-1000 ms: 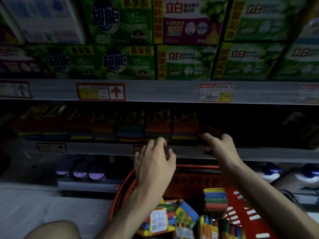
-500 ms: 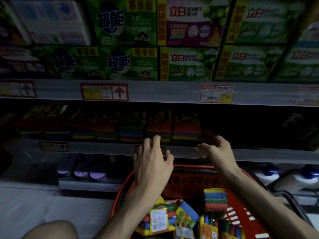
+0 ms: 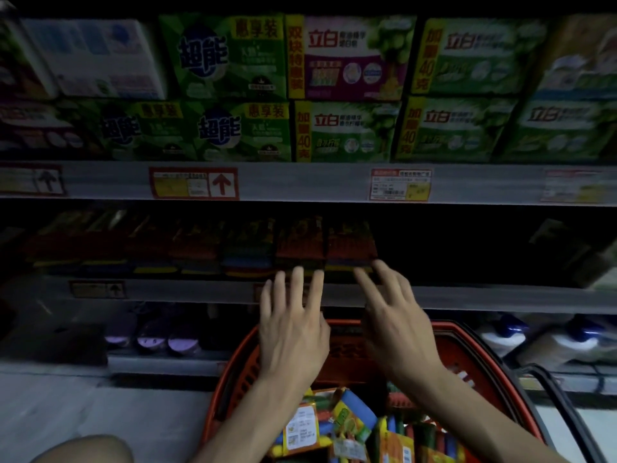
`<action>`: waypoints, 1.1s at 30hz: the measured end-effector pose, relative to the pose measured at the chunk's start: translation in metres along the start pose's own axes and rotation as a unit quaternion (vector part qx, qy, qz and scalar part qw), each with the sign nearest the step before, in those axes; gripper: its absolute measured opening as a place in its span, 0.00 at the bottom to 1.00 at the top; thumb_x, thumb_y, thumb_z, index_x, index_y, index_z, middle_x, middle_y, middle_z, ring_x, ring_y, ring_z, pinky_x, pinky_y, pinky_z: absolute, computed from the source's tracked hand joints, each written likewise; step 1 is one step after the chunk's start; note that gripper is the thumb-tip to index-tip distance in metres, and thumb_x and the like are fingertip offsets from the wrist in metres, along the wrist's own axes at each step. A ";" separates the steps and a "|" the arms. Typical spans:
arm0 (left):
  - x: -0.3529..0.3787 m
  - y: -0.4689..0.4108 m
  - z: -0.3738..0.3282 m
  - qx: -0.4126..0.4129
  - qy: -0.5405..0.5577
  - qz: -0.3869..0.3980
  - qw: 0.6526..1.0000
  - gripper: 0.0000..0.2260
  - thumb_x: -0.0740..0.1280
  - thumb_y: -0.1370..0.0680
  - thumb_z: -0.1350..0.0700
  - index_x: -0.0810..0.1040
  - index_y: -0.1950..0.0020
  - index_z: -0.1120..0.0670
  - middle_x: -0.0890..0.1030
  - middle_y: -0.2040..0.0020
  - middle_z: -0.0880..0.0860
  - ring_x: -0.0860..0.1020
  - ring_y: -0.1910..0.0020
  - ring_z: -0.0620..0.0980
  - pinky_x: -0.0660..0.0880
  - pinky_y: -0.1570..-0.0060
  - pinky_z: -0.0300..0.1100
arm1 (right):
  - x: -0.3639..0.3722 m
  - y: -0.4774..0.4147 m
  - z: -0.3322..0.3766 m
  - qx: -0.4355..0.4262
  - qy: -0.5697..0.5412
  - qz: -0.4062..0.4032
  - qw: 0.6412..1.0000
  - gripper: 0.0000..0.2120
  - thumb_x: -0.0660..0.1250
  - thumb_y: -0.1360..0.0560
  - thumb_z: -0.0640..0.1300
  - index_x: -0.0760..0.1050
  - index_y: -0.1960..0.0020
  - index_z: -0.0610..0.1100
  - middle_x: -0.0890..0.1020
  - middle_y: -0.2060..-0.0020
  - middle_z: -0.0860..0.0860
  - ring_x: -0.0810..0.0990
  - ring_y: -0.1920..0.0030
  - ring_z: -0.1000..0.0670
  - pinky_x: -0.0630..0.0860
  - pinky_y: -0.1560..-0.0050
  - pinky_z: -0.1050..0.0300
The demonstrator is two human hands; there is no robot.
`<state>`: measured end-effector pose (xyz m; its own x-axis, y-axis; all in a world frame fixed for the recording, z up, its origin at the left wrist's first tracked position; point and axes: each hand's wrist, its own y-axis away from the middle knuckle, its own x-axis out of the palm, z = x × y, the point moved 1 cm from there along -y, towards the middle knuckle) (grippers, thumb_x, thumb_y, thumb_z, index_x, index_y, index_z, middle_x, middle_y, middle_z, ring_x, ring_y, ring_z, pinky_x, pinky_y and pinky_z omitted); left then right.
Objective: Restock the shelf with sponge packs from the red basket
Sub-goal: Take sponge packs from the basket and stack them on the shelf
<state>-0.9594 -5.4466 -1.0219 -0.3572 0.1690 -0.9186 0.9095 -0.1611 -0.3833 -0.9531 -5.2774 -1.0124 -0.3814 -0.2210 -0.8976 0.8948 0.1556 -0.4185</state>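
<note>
A row of colourful sponge packs (image 3: 300, 248) stands on the dark middle shelf (image 3: 167, 290). My left hand (image 3: 293, 332) is spread open in front of the shelf edge, fingertips just below the packs. Beside it, my right hand (image 3: 394, 322) is open too, its fingers near the rightmost pack (image 3: 350, 245). Neither hand holds anything. Below them sits the red basket (image 3: 233, 379) with several loose sponge packs (image 3: 337, 426) in it.
Green and purple soap boxes (image 3: 233, 128) fill the upper shelf above price tags (image 3: 193, 183). To the right of the sponge row the middle shelf is dark. Purple items (image 3: 150, 339) and white bottles (image 3: 534, 342) sit on the bottom shelf. My knee (image 3: 83, 449) shows at lower left.
My right hand has pulled back out of the shelf and moved left towards my left hand. Both hands now hover open at the shelf edge.
</note>
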 end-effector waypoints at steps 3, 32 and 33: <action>0.003 0.001 -0.002 0.006 -0.004 0.008 1.000 0.32 0.73 0.26 0.50 0.70 0.23 0.52 0.74 0.27 0.59 0.72 0.29 0.64 0.68 0.28 0.62 | 0.009 0.003 0.005 -0.036 0.016 0.035 0.999 0.45 0.79 0.40 0.35 0.70 0.24 0.43 0.73 0.28 0.41 0.73 0.31 0.38 0.84 0.50 0.47; 0.010 0.004 0.002 -0.023 -0.005 0.032 0.999 0.27 0.73 0.26 0.49 0.75 0.28 0.54 0.77 0.32 0.62 0.76 0.33 0.65 0.74 0.34 0.61 | 0.020 -0.012 -0.002 0.334 -0.483 0.109 0.802 0.26 0.66 0.20 0.36 0.65 0.24 0.46 0.79 0.63 0.44 0.80 0.59 0.48 0.72 0.58 0.67; 0.010 0.005 0.001 -0.022 -0.004 0.032 0.999 0.27 0.73 0.26 0.49 0.75 0.27 0.54 0.77 0.31 0.62 0.76 0.33 0.64 0.74 0.33 0.61 | 0.020 -0.011 -0.002 0.332 -0.485 0.108 0.801 0.28 0.66 0.20 0.36 0.63 0.22 0.47 0.79 0.62 0.43 0.81 0.59 0.48 0.72 0.58 0.68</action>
<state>-0.9591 -5.4471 -1.0330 -0.2995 0.1522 -0.9419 0.9389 -0.1282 -0.3193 -0.9712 -5.2820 -1.0259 -0.1298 -0.9532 -0.2732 0.9646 -0.1851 0.1876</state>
